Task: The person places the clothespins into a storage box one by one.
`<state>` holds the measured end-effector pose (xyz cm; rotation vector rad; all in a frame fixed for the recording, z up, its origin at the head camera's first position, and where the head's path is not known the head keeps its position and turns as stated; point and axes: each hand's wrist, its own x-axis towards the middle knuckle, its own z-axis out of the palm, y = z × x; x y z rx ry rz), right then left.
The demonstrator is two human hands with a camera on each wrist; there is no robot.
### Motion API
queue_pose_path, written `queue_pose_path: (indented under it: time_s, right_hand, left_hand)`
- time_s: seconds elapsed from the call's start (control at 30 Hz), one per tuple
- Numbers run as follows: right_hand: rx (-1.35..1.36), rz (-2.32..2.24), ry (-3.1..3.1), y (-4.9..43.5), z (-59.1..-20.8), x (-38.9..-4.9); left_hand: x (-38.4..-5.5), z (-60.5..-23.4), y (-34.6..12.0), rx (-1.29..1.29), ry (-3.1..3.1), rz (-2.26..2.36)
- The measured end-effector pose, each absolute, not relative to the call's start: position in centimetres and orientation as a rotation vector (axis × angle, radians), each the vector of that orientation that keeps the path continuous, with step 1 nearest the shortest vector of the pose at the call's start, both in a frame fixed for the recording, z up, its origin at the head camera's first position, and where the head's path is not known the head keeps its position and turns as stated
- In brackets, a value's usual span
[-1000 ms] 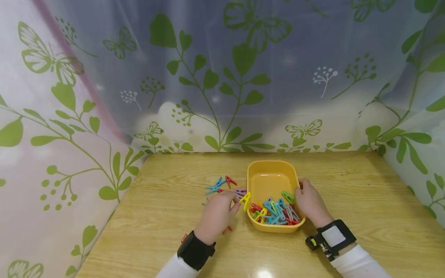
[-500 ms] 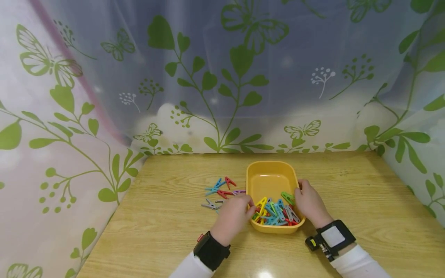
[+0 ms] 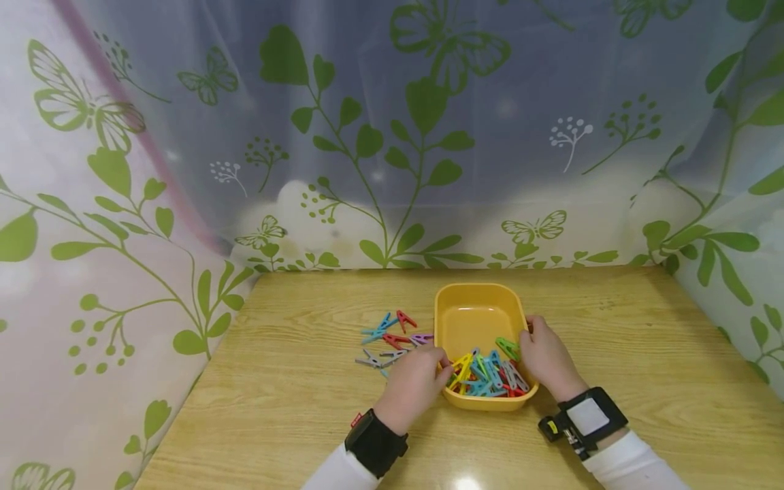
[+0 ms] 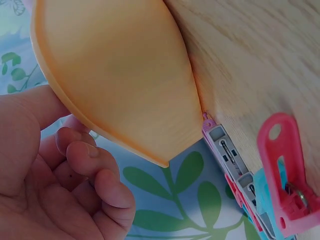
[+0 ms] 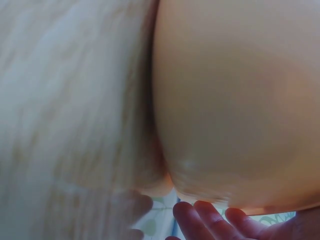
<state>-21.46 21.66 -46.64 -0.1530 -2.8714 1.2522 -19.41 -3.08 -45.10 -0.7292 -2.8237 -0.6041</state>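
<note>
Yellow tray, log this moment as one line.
yellow tray: clothespins mostly in near half; loose clothespins: left of tray; left hand: at left rim, grip unclear; right hand: holds right rim

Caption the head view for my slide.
Left hand and right hand flank a yellow tray of clips, loose clips beside it.

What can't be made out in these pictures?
Left wrist view: upper fingertips of the left hand, hidden by the tray.
Head view: the piled clothespins, lower ones hidden under upper ones.
Head view: most of a light-blue piece, covered by the left hand.
Right wrist view: part of the right hand, cut off by the bottom edge.
</note>
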Motion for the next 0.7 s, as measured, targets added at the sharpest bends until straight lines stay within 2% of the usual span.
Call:
queue_pose_path:
  time_s: [0.37,0.7]
  right_hand:
    - [-0.152,1.255,-2.875,21.7,-46.8,-21.5]
    - [-0.153,1.266,-2.875,21.8,-46.7,-21.5]
  left_hand:
    - [-19.5,-44.7,-3.7,-0.705,-2.790,-0.696]
    - [-20.8,-43.0,-7.1,-0.572,-2.772,-0.777]
